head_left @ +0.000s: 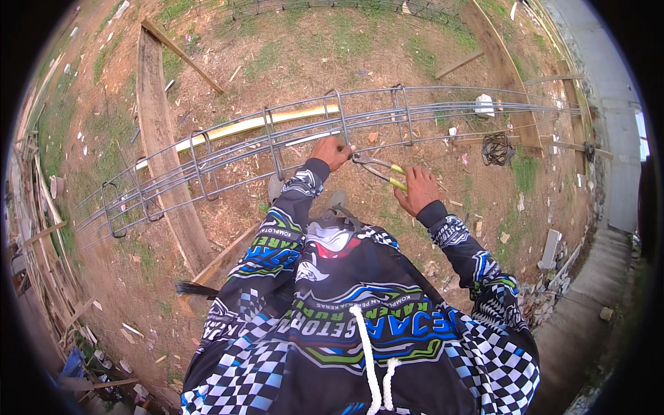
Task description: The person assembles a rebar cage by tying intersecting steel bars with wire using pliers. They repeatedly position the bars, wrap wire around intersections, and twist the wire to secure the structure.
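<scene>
A long cage of steel rebar (456,107) with rectangular stirrups stretches from left to right in front of me. My left hand (332,153) is closed at the lower bar beside a stirrup (347,124) near the middle. Its thumb and fingertips are pinched together; whatever is between them is too small to make out. My right hand (420,191) grips pincers (358,158) by their yellow-green handles, partly hidden under the fingers. The pincers' jaws point left, right at my left fingertips, just below the cage.
Wooden planks (155,124) support the cage at the left and right (494,55). A pale wooden strip (263,123) lies behind the bars. On the right are a dark wire coil (496,153) and a white object (484,105). A concrete path (609,138) borders the littered soil.
</scene>
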Motion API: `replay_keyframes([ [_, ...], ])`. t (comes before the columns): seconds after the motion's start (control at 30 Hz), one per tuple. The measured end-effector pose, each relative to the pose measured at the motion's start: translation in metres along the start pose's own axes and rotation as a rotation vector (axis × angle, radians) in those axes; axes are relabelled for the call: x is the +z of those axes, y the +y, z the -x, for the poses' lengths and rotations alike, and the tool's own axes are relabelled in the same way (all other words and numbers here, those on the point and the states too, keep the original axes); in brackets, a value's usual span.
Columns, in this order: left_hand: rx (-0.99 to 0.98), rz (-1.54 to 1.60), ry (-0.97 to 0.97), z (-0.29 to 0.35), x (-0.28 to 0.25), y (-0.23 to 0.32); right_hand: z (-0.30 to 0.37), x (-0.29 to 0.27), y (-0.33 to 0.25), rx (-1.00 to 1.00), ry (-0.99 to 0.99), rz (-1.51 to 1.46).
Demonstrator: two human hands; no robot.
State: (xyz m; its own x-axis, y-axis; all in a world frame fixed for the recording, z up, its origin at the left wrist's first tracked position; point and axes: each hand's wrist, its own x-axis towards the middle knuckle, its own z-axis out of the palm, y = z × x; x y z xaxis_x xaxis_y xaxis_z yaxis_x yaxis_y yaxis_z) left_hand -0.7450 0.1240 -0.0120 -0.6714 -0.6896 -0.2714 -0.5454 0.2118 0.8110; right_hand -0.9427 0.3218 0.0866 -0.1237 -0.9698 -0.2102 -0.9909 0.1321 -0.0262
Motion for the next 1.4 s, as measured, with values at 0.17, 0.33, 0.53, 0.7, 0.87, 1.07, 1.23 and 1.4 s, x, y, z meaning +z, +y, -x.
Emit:
replay_keyframes([
  [0.17,-0.025,0.022,-0.016,-0.001,0.001,0.002,-0.032,0.039,0.051,-0.168,-0.032,0.087],
  [0.33,-0.011,-0.023,0.022,0.0,0.002,0.002,-0.019,0.012,0.028,-0.083,-0.128,-0.056],
  [0.53,-0.052,-0.005,0.009,0.006,0.0,0.003,0.0,0.015,0.0,0.008,-0.135,-0.144],
  [0.7,-0.039,0.007,0.039,0.001,0.001,0.001,-0.062,0.03,0.068,-0.327,-0.101,-0.057],
  [0.87,-0.073,-0.008,-0.033,0.004,-0.003,0.006,-0.022,-0.017,0.017,-0.038,-0.265,-0.04],
  [1.07,-0.075,0.053,0.018,0.0,-0.007,0.014,-0.066,0.046,0.072,-0.339,-0.015,-0.115],
  [1.23,-0.068,-0.06,-0.013,0.011,-0.006,0.021,0.012,0.024,0.006,0.099,-0.306,-0.551],
  [1.4,0.235,-0.115,0.604,0.052,0.019,0.028,0.006,0.034,-0.005,0.512,-0.793,-1.585],
])
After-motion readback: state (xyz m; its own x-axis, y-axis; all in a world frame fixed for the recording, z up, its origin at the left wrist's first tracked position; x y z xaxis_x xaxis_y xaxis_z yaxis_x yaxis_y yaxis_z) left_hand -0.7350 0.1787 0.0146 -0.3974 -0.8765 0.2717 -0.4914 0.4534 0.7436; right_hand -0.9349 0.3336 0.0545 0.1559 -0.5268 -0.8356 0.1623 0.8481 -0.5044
